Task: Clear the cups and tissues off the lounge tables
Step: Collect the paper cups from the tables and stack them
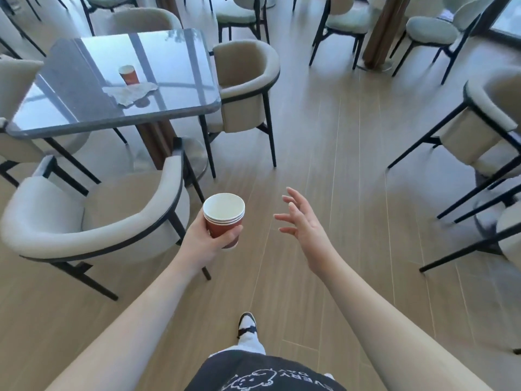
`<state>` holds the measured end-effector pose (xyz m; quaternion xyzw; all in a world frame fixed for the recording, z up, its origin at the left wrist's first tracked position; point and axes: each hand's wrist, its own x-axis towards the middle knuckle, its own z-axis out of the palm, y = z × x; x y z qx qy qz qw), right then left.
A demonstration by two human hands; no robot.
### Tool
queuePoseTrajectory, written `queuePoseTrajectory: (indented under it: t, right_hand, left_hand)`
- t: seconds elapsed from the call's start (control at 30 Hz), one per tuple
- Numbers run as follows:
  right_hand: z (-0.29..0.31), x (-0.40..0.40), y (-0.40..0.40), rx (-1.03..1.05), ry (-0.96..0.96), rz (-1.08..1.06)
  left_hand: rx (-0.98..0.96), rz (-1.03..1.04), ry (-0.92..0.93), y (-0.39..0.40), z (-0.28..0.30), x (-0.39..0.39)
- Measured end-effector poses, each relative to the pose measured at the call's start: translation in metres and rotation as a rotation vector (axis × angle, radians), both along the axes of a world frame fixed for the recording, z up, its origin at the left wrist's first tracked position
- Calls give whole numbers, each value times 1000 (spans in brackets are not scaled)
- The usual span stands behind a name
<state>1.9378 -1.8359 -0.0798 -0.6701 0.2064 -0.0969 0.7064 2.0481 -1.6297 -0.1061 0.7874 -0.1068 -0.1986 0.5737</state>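
My left hand (pixel 207 240) grips a stack of red paper cups (pixel 224 215) with white insides, held upright over the wooden floor. Beside it, my right hand (pixel 301 221) hovers with fingers spread and holds nothing. Up at the left stands a glossy dark lounge table (pixel 174 88). On it a single red paper cup (pixel 128 74) stands upright, and a crumpled white tissue (pixel 131 93) lies just in front of it. Both hands are well short of that table.
Beige armchairs with black legs ring the table: one (pixel 93 218) close at my left, another (pixel 248 86) at the table's right side. More armchairs (pixel 485 128) stand at the right, and green-cushioned chairs (pixel 428 32) at the back. An open floor strip (pixel 324 153) runs ahead.
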Motion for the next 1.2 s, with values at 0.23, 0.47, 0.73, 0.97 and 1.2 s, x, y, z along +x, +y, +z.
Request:
queuePoseTrajectory:
  t: [0.23,0.47,0.73,0.97,1.2]
  right_hand:
    - [6,110,-25,12,14,-6]
    - [2,197,-70,16,11,21]
    - [-9,323,-129,48,-6,152]
    - [-2,417,-185,57,-14,253]
    - [-3,482,-200,73,-24,335]
  left_hand:
    - [-4,16,-18,-27,-1,107]
    - [-6,69,14,-65,-11,181]
    - [35,215,17,-126,-10,280]
    - [80,314,15,-171,-1,345]
    - [108,367,34,-180,-4,387]
